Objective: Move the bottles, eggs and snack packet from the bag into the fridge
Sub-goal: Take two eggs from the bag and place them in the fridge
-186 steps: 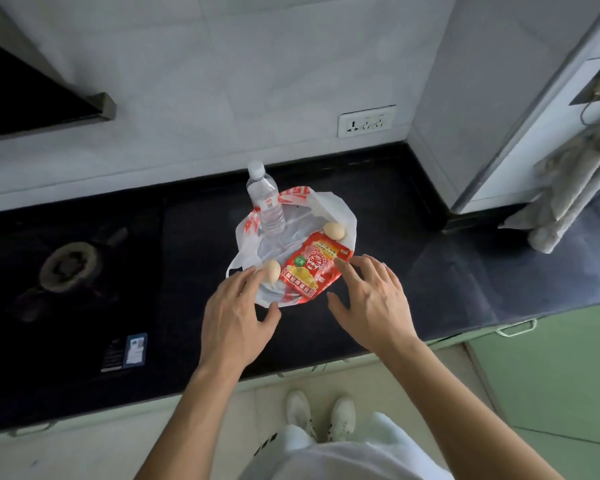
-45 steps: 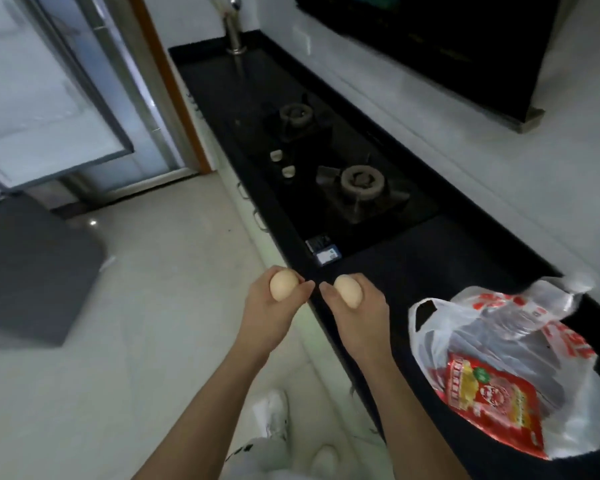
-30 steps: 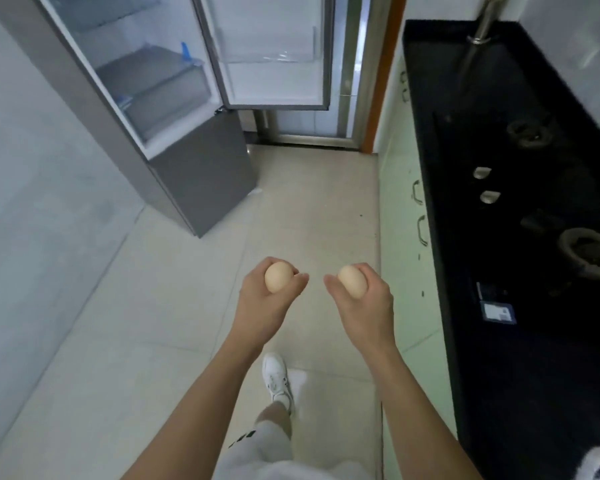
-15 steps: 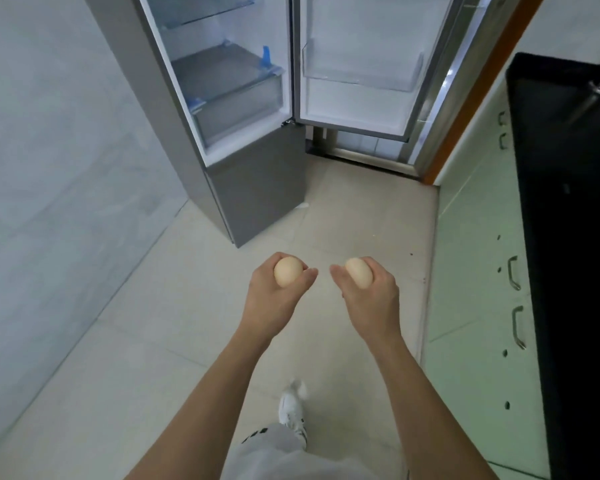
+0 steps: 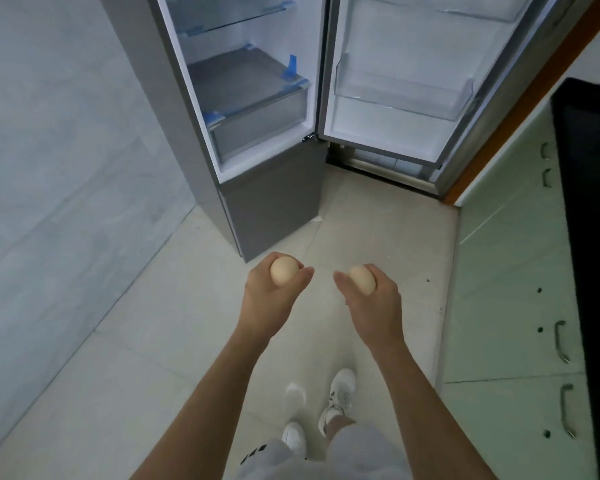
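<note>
While the person stands facing the open fridge point(image 5: 274, 209), no food shows inside it, so I think the job has only just begun.

In the head view, the left hand point(image 5: 269, 303) has its fingers curled round one egg point(image 5: 284, 270). The right hand point(image 5: 373, 306) has its fingers curled round the other egg point(image 5: 362, 279). Both eggs are up in the air over the floor point(image 5: 153, 341), near the fridge but not in it. I think they go in next.

The bag, bottles and snack packet are out of sight, so they likely need more trips.

Inside the fridge, the glass shelf point(image 5: 229, 15) looks bare. The drawer point(image 5: 257, 124) is pushed in, and I cannot tell what it holds. The door bin point(image 5: 402, 95) looks bare too.
</note>
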### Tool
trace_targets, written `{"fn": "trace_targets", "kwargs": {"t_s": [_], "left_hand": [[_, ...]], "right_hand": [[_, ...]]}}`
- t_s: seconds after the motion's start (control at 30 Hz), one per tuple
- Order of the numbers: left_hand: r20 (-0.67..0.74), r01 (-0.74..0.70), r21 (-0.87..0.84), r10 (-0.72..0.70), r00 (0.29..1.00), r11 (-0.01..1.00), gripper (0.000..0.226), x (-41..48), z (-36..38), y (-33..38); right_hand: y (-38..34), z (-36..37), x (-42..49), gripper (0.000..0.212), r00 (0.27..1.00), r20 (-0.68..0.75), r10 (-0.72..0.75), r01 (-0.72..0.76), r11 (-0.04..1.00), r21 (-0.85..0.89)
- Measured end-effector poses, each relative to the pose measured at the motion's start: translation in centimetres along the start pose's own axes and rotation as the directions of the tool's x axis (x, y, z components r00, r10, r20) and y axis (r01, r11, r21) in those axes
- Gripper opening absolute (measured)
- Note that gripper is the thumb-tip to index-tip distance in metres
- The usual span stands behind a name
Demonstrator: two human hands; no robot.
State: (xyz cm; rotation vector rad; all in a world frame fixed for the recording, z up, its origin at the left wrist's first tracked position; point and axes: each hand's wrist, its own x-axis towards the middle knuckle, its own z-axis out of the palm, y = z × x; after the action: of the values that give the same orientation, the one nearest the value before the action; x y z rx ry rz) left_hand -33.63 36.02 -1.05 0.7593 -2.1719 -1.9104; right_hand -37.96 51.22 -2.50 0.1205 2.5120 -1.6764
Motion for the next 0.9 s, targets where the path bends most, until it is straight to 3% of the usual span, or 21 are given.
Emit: {"fn": "trace_targets", "kwargs": {"t_s": [0.27, 0.6, 0.9], "left_hand": [[-0.1, -0.006, 0.022, 0.008, 0.995, 1.0, 0.018, 8.2, 0.4, 0.7], [-0.196, -0.039, 0.049, 0.048, 0.979, 0.998, 0.018, 22.5, 6.3, 6.2], [-0.272, -0.032, 0.032, 0.039, 0.961, 0.999, 0.017, 30.7, 8.5, 8.4]], "right_hand": [[-1.6, 3.1, 9.0, 0.028, 0.995, 0.082, -0.058, 0.058, 0.998, 0.004], [-4.9, 3.4, 26.3, 0.026, 0.974, 0.169, -0.151, 0.151, 0.988, 0.013], [-6.8, 4.8, 36.7, 0.026, 0.964, 0.215, -0.157, 0.156, 0.988, 0.02]]}}
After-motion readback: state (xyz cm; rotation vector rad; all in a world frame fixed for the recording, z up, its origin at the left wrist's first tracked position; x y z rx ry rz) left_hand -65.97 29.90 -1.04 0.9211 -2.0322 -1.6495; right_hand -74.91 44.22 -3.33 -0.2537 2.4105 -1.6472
